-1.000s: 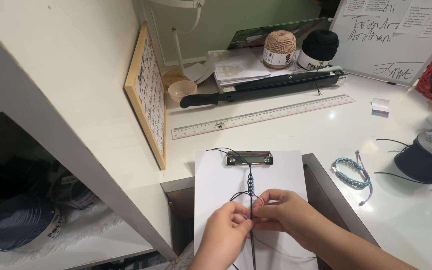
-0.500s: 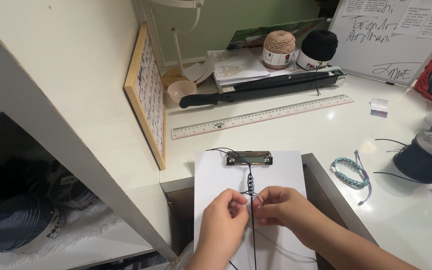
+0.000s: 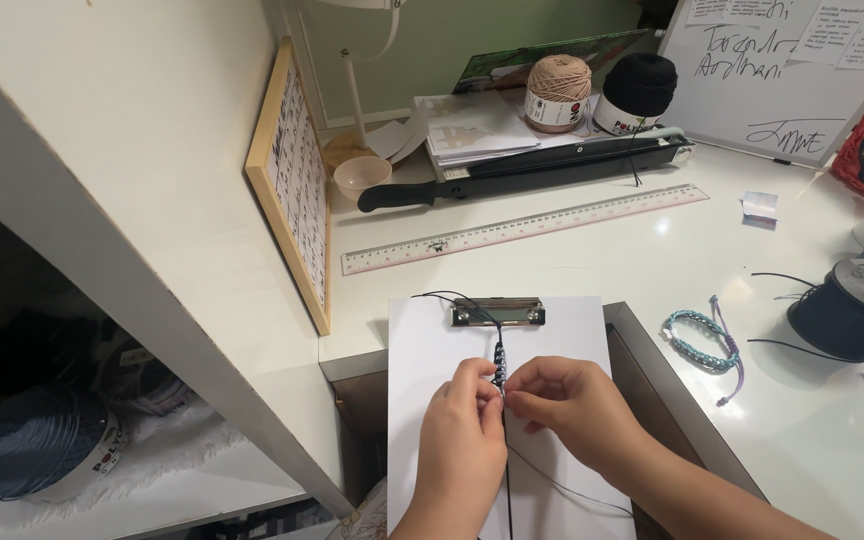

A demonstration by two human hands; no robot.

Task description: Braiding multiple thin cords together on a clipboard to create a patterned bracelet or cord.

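Note:
A white clipboard lies in front of me, and its metal clip pins a dark knotted cord that runs down the middle of the board. My left hand and my right hand meet at the lower end of the knotted part. Each hand pinches a thin strand of the cord between thumb and fingers. Loose strands trail down past my right wrist.
A finished light blue braided bracelet lies right of the clipboard, with a dark cord spool beyond it. Behind are a long clear ruler, a paper cutter, beige and black yarn balls, a whiteboard and a framed board.
Both hands have moved slightly up the clipboard along the cord, and their fingertips have drawn closer together at the knot.

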